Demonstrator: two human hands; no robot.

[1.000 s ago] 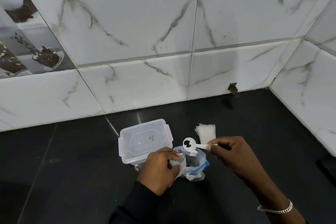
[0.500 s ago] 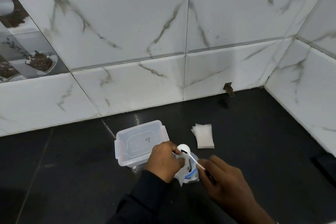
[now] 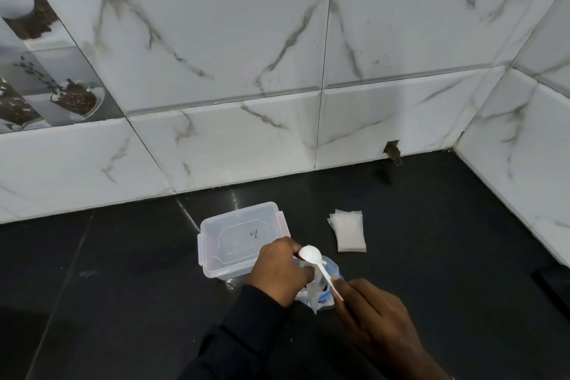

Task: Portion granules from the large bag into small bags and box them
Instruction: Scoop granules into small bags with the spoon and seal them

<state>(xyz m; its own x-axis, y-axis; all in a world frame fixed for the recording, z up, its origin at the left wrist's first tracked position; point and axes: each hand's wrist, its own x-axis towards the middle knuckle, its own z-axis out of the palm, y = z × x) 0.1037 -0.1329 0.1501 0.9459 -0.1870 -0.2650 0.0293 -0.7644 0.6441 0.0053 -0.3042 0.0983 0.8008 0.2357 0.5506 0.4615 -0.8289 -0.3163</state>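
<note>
On the black counter, my left hand (image 3: pixel 282 271) grips a small clear bag (image 3: pixel 312 295) over the large bag (image 3: pixel 330 270) with a blue zip rim. My right hand (image 3: pixel 370 315) pinches the handle of a white plastic spoon (image 3: pixel 317 265). The spoon's bowl is tipped over against my left hand's fingers, its back facing me. A clear lidded plastic box (image 3: pixel 237 237) stands just behind my left hand. The granules are hidden from me.
A stack of small empty bags (image 3: pixel 348 234) lies to the right of the box. Marble-tiled walls (image 3: pixel 308 139) close the counter at the back and on the right. A dark object (image 3: pixel 555 287) sits at the right edge.
My right hand has swung down and toward me, turning the spoon from raised over the large bag to tipped against my left hand. The granules on the spoon are no longer visible.
</note>
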